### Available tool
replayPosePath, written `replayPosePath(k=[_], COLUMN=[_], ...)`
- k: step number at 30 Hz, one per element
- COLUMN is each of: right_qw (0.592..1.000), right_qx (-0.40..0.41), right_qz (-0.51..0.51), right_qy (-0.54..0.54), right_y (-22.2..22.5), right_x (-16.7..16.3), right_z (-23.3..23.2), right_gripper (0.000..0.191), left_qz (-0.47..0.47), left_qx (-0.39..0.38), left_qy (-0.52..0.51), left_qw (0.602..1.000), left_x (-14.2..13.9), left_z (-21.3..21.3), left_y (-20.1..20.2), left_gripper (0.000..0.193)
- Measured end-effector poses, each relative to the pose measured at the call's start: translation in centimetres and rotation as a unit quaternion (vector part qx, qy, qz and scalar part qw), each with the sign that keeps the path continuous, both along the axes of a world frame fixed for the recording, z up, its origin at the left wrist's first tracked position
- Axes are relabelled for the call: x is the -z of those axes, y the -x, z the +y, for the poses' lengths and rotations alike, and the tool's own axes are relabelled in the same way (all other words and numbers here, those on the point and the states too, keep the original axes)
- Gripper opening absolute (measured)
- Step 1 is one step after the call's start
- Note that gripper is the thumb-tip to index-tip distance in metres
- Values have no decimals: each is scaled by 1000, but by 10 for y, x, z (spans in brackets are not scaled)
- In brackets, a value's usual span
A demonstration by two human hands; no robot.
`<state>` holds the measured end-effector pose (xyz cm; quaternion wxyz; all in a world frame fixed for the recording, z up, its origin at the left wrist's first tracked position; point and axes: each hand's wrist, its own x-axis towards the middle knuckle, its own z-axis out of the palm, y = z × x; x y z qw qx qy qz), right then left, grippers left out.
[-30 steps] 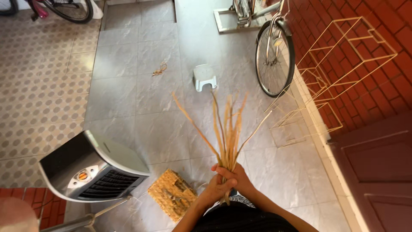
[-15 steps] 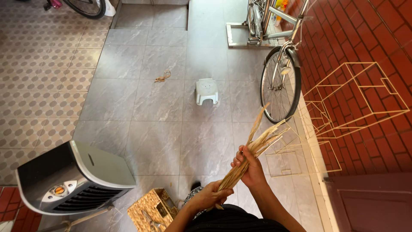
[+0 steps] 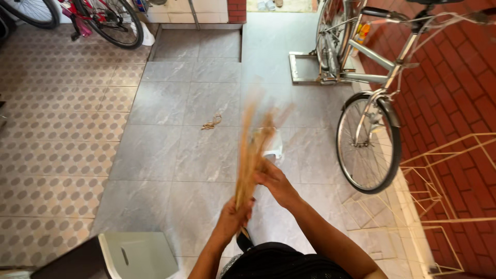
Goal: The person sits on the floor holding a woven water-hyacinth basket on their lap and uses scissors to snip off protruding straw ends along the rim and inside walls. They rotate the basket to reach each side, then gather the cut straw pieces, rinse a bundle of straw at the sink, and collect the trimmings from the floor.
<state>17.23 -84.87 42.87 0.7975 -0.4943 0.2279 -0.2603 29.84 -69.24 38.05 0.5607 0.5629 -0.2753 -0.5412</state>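
Observation:
A bundle of long tan straw-like strips (image 3: 251, 150) stands nearly upright in front of me, its upper ends blurred by motion. My left hand (image 3: 232, 217) grips the bundle's lower end. My right hand (image 3: 273, 178) is closed around it a little higher, on the right side. Behind the bundle a small white stool (image 3: 274, 147) on the grey tile floor is partly hidden.
A silver bicycle (image 3: 369, 139) stands at the right along a red brick wall (image 3: 454, 88), with a yellow wire frame (image 3: 449, 175) beside it. A white and dark appliance (image 3: 129, 256) sits at the bottom left. A straw scrap (image 3: 211, 122) lies on the tiles. Another bicycle (image 3: 98, 18) is parked top left.
The bundle has swung from leaning right to nearly upright, and both hands have shifted along it. The view has tilted up, so the woven basket has left the frame.

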Motion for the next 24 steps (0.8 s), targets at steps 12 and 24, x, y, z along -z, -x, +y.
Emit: replayPosePath(k=[12,24], right_qw=[922,922], right_qx=[-212,-226], right_qz=[287,271], right_qy=[149,162], right_y=[-68,-172], right_x=[15,15], right_z=[-46,-220], right_gripper=[20,20], left_qz=[90,121], left_qx=[-273,-262], left_qy=[50,33], left_qw=[956,957], left_x=[24,0], left_z=[-115,-257], left_y=[-87,-164], left_gripper=[35,38])
